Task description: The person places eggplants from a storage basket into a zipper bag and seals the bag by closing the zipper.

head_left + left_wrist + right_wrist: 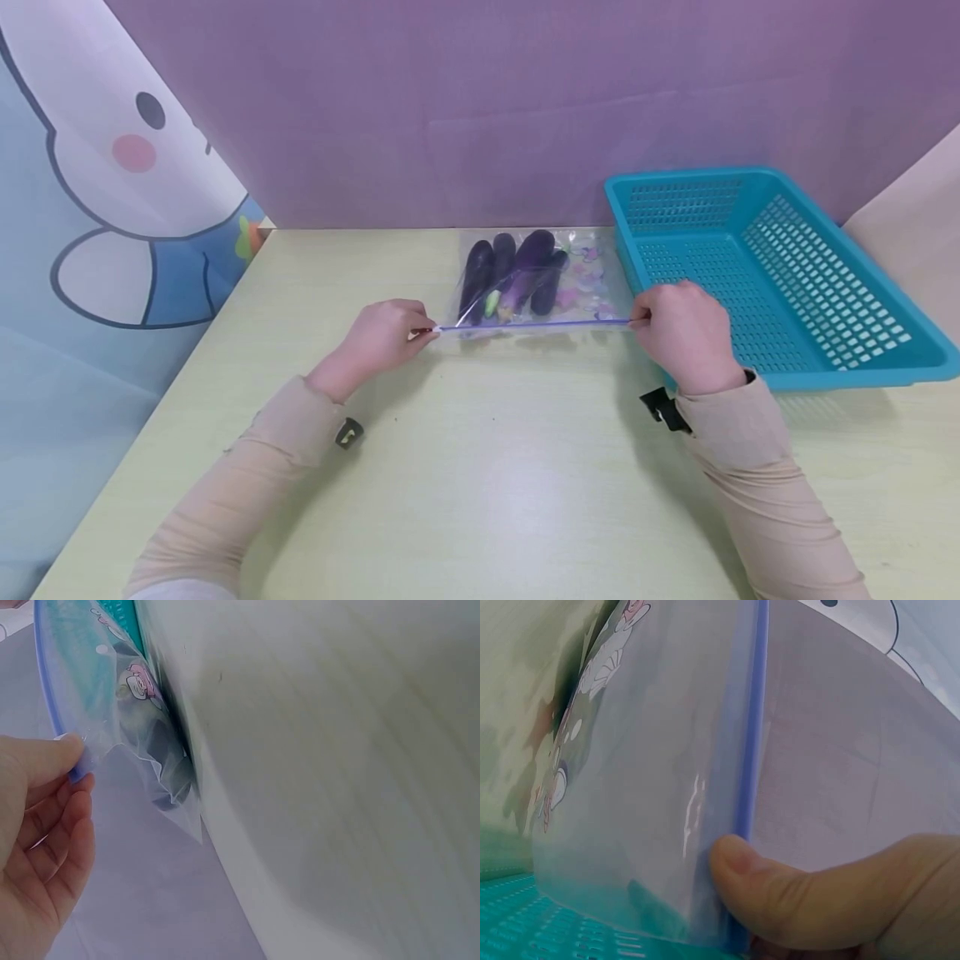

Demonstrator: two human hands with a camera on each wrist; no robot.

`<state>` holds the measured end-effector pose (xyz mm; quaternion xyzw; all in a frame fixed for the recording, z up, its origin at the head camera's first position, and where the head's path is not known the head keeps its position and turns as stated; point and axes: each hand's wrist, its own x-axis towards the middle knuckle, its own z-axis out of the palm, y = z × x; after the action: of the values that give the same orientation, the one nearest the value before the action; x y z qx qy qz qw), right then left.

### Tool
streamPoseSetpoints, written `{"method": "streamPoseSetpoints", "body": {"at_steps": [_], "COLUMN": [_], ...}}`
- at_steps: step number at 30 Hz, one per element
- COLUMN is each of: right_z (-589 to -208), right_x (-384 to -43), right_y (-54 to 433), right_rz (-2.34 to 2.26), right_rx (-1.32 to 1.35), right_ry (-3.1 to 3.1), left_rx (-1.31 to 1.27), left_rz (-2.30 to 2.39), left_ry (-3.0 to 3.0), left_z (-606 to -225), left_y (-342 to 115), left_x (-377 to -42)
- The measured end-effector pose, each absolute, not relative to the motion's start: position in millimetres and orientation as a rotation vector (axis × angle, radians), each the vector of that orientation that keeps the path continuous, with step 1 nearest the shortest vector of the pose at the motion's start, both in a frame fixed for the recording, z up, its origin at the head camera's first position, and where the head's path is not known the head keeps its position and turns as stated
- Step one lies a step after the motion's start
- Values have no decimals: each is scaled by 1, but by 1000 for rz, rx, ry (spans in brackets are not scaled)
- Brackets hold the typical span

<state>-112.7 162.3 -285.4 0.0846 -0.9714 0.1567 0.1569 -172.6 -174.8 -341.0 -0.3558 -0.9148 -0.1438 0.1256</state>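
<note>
A clear zip bag (592,287) printed with pink and purple figures lies at the back of the table, its blue zip strip pulled straight along the near edge. Inside it, toward the left, are several dark purple eggplants (477,279). My left hand (386,337) pinches the left end of the strip between thumb and forefinger, right at a small white slider (438,329). The right end of the strip is pinched by my right hand (684,333). In the right wrist view the thumb (780,892) presses on the bag's edge; the other fingers are mostly hidden.
A blue-green plastic basket (750,375) with perforated sides stands at the right, close beside the bag and behind my right hand. A purple cloth (450,108) hangs behind the pale table (480,500). On the left is a cartoon-printed cloth (82,400).
</note>
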Motion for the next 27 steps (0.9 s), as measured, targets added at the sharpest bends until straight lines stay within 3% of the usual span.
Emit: {"method": "streamPoseSetpoints", "body": {"at_steps": [14, 27], "right_z": [-284, -302], "right_x": [-113, -107], "right_y": [163, 135], "right_rz": [429, -49], "right_rx": [260, 413], "right_ry": [-2796, -2826], "left_rx": [-1035, -1114], "left_rz": [-419, -301], "left_ry": [-2697, -2732], "left_z": [-341, -340], "left_y": [-177, -177], "left_x": [-175, -173]}}
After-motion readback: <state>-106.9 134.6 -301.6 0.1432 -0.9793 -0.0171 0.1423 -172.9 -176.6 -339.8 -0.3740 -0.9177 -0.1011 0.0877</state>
